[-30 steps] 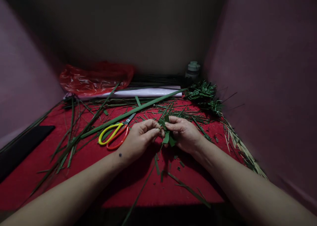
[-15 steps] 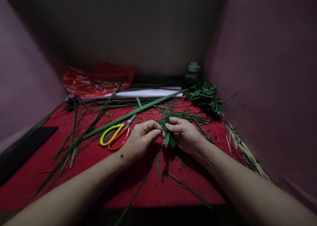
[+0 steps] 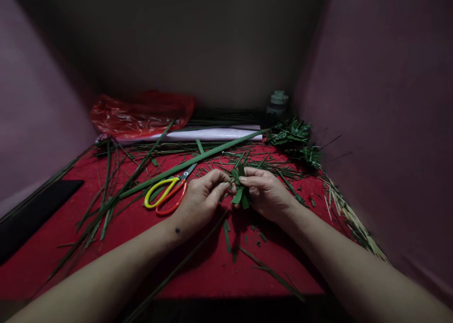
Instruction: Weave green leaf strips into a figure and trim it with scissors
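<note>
Both hands meet over the red tabletop around a small piece of folded green leaf strips. My right hand pinches it from the right side, thumb and forefinger on the strips. My left hand is closed at its left edge, thumb pressed to forefinger; the exact hold is partly hidden. From under the left hand a long thin leaf strip trails down past the front edge. Just left of that hand lie scissors with one yellow and one red handle, blades pointing away.
A long green leaf crosses the table, with loose strips and clippings around. Behind lie a red plastic bag and a white roll. Finished-looking leafy bunches and a bottle stand back right; a black object lies left.
The folded leaf piece has turned slightly between my fingers. The long trailing strip has swung left, toward my left forearm. Both hands stay in nearly the same place.
</note>
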`<state>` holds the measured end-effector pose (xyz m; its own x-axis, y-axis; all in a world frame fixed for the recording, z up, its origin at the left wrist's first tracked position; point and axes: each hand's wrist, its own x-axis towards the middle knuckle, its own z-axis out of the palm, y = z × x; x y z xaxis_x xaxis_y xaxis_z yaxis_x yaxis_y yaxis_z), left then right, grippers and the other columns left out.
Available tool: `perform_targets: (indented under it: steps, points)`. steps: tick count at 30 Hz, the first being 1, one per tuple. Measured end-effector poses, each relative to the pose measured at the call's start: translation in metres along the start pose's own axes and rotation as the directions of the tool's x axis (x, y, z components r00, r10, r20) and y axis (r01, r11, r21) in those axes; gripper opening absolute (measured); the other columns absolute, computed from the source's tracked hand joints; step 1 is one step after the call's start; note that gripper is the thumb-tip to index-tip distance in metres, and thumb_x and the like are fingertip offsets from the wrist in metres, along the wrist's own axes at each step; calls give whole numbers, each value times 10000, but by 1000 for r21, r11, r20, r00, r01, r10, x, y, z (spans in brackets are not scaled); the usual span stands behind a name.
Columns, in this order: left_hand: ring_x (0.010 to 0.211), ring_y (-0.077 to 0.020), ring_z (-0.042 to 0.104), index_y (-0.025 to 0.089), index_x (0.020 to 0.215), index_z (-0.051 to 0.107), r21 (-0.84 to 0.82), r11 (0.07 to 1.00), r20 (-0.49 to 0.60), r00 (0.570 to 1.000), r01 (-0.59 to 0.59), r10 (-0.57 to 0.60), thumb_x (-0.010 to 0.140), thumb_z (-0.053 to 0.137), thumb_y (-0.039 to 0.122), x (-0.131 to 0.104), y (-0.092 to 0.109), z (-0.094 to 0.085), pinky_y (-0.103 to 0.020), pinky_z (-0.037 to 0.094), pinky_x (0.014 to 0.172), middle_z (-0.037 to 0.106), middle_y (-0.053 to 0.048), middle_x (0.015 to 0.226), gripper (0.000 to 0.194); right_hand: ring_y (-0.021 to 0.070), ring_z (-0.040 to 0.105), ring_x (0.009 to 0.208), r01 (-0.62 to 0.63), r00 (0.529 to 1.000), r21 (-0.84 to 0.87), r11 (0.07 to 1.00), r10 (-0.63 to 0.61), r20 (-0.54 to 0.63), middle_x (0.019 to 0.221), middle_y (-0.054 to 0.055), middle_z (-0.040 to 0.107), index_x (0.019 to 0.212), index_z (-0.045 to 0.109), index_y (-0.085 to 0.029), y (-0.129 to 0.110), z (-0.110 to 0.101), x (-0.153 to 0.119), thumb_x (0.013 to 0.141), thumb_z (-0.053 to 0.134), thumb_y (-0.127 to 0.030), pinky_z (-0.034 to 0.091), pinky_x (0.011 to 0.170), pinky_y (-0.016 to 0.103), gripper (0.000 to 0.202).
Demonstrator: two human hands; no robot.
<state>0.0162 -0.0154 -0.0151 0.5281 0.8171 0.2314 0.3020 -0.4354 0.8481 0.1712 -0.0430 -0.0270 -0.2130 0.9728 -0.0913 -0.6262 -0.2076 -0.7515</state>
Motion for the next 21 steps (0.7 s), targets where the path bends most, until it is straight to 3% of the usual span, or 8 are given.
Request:
perform_targets:
  steps: [21]
  points:
    - [605, -86, 496, 174, 760, 551, 70, 997, 19, 999, -36, 34, 817, 472, 201, 0, 0, -2, -189, 392, 590, 583, 32, 680, 102, 113, 540, 438, -63, 997, -47, 997, 65, 47, 599, 10, 588, 711, 545, -131, -1, -2, -1, 674, 578, -139, 500, 428, 269, 50]
